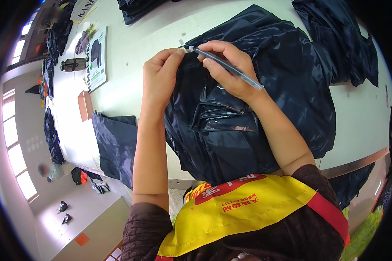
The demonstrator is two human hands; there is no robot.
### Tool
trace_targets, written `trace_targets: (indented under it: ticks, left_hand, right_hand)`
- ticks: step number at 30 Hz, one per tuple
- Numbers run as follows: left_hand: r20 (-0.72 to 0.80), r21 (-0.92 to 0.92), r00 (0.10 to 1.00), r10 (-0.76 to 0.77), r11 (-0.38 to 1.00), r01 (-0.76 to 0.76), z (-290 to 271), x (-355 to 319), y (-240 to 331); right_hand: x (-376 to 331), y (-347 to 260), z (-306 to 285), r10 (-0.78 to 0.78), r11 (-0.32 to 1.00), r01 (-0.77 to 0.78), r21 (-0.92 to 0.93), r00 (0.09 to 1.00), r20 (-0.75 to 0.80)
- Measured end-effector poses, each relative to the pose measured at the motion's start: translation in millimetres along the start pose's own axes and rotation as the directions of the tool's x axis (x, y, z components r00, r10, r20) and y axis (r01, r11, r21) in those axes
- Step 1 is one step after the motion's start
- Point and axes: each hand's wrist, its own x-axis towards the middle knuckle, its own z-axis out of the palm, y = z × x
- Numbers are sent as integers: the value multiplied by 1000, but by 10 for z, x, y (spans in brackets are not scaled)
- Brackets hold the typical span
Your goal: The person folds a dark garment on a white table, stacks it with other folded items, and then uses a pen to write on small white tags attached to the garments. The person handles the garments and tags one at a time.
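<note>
A dark navy, shiny garment (292, 95) lies spread and wrinkled on the white table in front of me, with glossy folded layers near its middle. At its far left edge my left hand (160, 78) pinches a small white label (187, 49) between thumb and forefinger. My right hand (233, 69) is closed around a slim pen (235, 71) with a clear grey barrel. The pen's tip end points left at the label, close to my left fingertips. Whether tip and label touch, I cannot make out.
More dark garments lie at the far right (339, 43), on the left (117, 143) and along the far edge. Left on the table (126, 65) are a printed sheet (98, 61), an open cardboard box (85, 105) and a dark bottle (73, 65). A person (52, 171) is at the far left.
</note>
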Motion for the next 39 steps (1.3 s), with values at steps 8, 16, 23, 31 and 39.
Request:
trace_targets:
  ticks: [8, 16, 23, 31, 39]
  left_hand:
    - [-23, -5, 998, -52, 999, 52, 33, -35, 2]
    - [-15, 35, 1000, 1, 999, 0, 41, -48, -13]
    - [-18, 75, 999, 37, 997, -36, 38, -53, -42]
    - [-6, 61, 1000, 13, 998, -13, 19, -41, -51]
    - [-5, 80, 1000, 6, 997, -6, 13, -43, -76]
  right_hand:
    - [-48, -5, 25, 10, 1000, -10, -25, 999, 36]
    - [-33, -2, 17, -41, 996, 45, -82, 998, 53]
    - [-38, 29, 21, -52, 994, 59, -96, 996, 75]
    - [-32, 29, 15, -90, 990, 98, -106, 992, 83]
    - [-24, 39, 4, -82, 988, 94, -121, 992, 99]
